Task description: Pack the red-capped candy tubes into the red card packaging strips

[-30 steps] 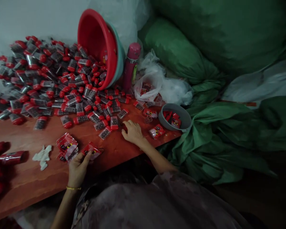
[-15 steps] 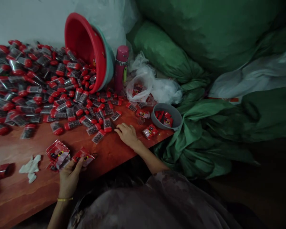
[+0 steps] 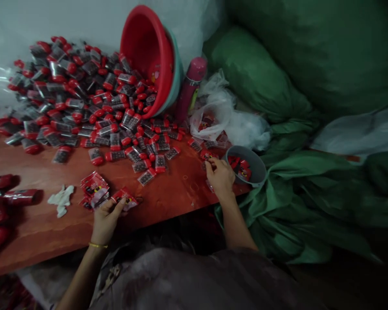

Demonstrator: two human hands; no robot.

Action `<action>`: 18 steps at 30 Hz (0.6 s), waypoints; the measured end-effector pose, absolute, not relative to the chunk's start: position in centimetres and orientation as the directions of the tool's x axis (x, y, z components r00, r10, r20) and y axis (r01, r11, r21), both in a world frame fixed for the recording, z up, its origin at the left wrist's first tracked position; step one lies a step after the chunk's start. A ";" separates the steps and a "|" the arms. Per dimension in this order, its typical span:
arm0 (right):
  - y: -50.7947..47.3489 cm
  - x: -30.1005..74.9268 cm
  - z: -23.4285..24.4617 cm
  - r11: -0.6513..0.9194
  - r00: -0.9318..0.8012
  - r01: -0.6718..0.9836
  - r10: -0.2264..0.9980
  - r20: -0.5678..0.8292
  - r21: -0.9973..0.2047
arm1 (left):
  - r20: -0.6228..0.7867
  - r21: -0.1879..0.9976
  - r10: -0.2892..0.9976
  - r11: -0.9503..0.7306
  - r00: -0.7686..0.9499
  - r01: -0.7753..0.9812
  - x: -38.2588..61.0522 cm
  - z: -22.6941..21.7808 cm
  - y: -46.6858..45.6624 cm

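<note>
My left hand pinches a red printed packet between thumb and fingers, just above the table's near edge. Beside it lies a stack of similar red packets. My right hand is over the right part of the table, its fingertips drawn together near some red packets. What they hold, if anything, I cannot make out. Just right of that hand stands a grey bowl with red packets inside.
Clear containers with red caps are heaped at the left and spill from a tipped red basin. A pink flask, a plastic bag, white scraps and red cylinders lie around. Green sacks crowd the right side.
My right hand has moved right, from beside the capped containers to the packets near the grey bowl. My left hand keeps hold of the red packet. The view has shifted left.
</note>
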State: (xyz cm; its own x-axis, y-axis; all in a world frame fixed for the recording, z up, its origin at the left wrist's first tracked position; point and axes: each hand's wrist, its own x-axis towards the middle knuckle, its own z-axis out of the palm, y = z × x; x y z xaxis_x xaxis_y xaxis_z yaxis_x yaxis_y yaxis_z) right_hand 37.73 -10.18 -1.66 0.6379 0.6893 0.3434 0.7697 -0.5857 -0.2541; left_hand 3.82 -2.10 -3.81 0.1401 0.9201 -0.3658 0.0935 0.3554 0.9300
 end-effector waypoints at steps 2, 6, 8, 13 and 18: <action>-10.2 37.2 -1.5 -0.587 0.624 0.778 0.682 0.381 -0.224 | -0.371 0.929 0.918 0.366 0.142 0.064 3.9 -3.7 -2.1; -9.2 35.1 -0.8 -0.431 0.485 0.875 0.777 0.402 -0.222 | -0.392 0.919 0.910 0.394 0.132 0.012 4.0 -3.2 -2.1; -7.8 33.7 -0.6 -0.251 0.316 0.944 0.877 0.364 -0.213 | -0.391 0.919 0.911 0.394 0.134 -0.003 4.1 -3.1 -2.1; -3.2 31.9 -1.1 0.157 -0.124 0.974 0.973 0.194 -0.164 | -0.357 0.931 0.920 0.365 0.163 -0.015 3.7 -3.5 -2.4; -1.2 32.4 -2.0 0.270 -0.253 0.941 0.962 0.105 -0.203 | -0.376 0.914 0.910 0.395 0.177 -0.090 3.5 -3.8 -2.5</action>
